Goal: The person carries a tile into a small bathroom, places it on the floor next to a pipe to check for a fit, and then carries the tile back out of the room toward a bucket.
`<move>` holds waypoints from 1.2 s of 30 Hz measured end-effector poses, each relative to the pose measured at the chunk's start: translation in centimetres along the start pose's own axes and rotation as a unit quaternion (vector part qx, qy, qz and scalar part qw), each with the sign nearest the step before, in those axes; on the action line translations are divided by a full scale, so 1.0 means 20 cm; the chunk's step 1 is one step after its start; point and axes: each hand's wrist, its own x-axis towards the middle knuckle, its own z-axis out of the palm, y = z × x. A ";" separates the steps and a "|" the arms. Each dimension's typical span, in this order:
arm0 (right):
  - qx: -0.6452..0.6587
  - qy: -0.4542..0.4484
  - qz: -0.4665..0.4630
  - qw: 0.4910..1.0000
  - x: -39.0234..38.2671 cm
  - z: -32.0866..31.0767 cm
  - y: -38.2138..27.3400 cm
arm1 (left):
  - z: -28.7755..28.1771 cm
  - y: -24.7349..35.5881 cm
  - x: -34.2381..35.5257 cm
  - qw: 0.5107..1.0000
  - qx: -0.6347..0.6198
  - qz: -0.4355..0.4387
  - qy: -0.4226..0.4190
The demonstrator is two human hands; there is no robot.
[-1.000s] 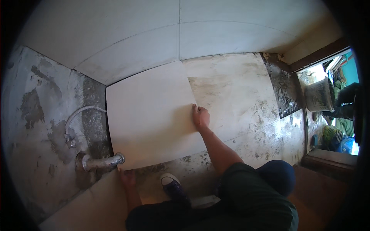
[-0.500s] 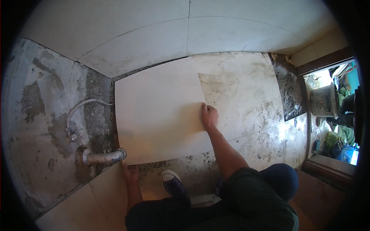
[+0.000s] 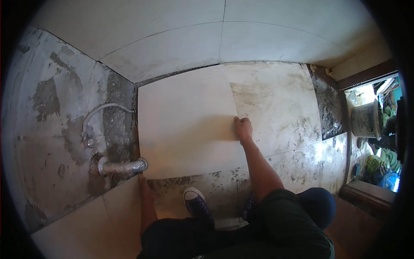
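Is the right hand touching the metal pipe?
No, the right hand is at the right edge of the clean pale tile, apart from the pipe.

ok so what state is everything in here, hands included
clean tile: whole as far as visible, pale, unsmeared
right hand: fingers curled at the clean tile's right edge
left hand: at its near left corner, fingertips hard to see
dirty tiles: laid flat, smeared and blotched
pipe: sticking out from the left wall
hose: bent in a curve
left wall: patchy, rough
bucket: dirty outside
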 end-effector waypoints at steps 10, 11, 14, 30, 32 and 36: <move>-0.099 -0.077 -0.013 0.992 0.09 0.01 0.00 | -0.03 0.12 0.00 0.958 -0.137 -0.244 0.056; -0.080 -0.073 -0.033 0.994 0.07 0.11 -0.06 | -0.22 -0.01 0.05 0.993 0.010 -0.118 -0.002; -0.054 -0.024 -0.043 0.997 0.31 0.00 0.26 | 0.07 0.11 0.02 0.980 -0.086 -0.174 -0.037; 0.046 -0.107 -0.025 0.993 0.17 0.01 0.10 | 0.06 0.40 0.34 0.913 0.321 0.247 0.041; 0.050 -0.100 -0.027 0.993 0.19 -0.03 0.09 | 0.22 0.57 0.47 0.963 0.196 0.177 0.045; 0.021 -0.155 -0.020 0.988 0.09 -0.01 0.00 | 0.24 0.63 0.74 0.962 0.080 0.260 0.036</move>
